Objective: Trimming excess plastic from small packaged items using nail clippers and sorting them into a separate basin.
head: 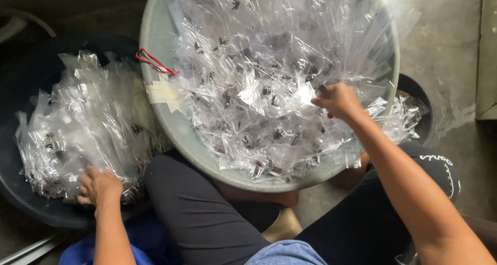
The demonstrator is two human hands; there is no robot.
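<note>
The right hand (339, 100) reaches forward with the arm stretched out and the wrist bent down, its grip pinched shut on a clear packet (322, 90) at its fingertips, atop the heap filling the pale green basin (155, 32). The left hand (99, 187) lies palm down, arm straight, its grip curled loosely over clear packets (77, 125) heaped in the black tub (31, 203); whether it holds one, I cannot tell.

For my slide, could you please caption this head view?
Left hand presses clear plastic packets in a black tub; right hand picks from a packet-filled grey basin.
</note>
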